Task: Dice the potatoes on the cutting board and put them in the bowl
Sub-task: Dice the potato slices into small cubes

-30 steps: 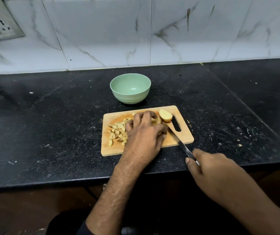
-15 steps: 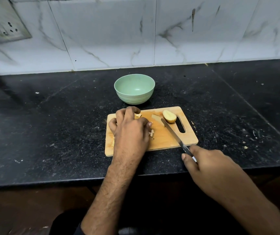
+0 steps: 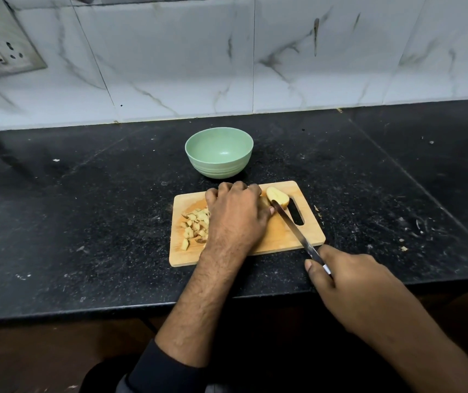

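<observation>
A wooden cutting board (image 3: 284, 239) lies on the black counter, with an empty green bowl (image 3: 218, 154) just behind it. Several diced potato pieces (image 3: 194, 224) are heaped on the board's left part. A potato half (image 3: 276, 195) sits at the far right, beside the handle slot. My left hand (image 3: 235, 211) is knuckles-up on the board with its fingers curled over a potato piece (image 3: 264, 202) that is mostly hidden. My right hand (image 3: 352, 282) grips the knife (image 3: 292, 225) by its handle, off the board's near right corner. The blade slants up to the potato half, next to my left thumb.
The black stone counter (image 3: 85, 222) carries scattered crumbs and specks. Its front edge runs just below the board. A marble-tiled wall (image 3: 255, 66) rises behind the bowl, with a switch plate (image 3: 6, 56) at the upper left.
My left hand slid left over the diced pieces, then came back right beside the potato half, leaving the dice heaped on the left. The knife tip shifted slightly toward the potato half.
</observation>
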Tool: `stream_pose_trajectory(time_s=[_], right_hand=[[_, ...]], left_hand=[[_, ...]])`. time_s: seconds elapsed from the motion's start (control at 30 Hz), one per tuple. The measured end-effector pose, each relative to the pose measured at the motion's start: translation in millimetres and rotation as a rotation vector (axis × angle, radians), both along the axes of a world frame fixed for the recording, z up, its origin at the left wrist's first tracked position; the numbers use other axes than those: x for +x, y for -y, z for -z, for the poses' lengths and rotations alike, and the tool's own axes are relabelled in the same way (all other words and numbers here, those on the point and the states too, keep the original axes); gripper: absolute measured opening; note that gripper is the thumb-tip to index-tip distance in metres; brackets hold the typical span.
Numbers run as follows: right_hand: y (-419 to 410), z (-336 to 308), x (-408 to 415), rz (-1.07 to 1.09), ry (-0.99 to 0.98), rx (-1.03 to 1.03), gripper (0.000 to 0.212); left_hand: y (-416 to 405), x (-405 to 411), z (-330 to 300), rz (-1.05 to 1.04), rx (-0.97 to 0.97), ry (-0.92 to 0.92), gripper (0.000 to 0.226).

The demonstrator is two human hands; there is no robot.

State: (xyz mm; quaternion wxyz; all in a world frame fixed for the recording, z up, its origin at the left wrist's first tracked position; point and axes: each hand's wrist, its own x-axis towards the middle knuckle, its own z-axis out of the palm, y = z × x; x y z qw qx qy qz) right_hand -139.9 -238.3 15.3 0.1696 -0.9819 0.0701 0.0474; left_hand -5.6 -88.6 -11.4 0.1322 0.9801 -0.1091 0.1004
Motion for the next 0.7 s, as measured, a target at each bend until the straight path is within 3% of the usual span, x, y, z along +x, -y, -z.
stream_pose_trajectory(time_s=[0.17, 0.4, 0.57, 0.7], right_hand=[[5, 0, -2, 0.008, 0.015, 0.016, 0.029], [5, 3, -4, -0.014, 0.001, 0.011, 0.029], [3, 8, -5, -0.023, -0.022, 0.003, 0.030], [4, 10, -4, -0.020, -0.036, -0.002, 0.029]], left_hand=[[-2, -8, 1, 0.031, -0.098, 0.024, 0.028], [-5, -41, 9, 0.172, -0.183, 0.093, 0.031], [-5, -46, 8, 0.129, -0.290, 0.038, 0.053], [-2, -51, 10, 0.115, -0.292, 0.047, 0.044]])
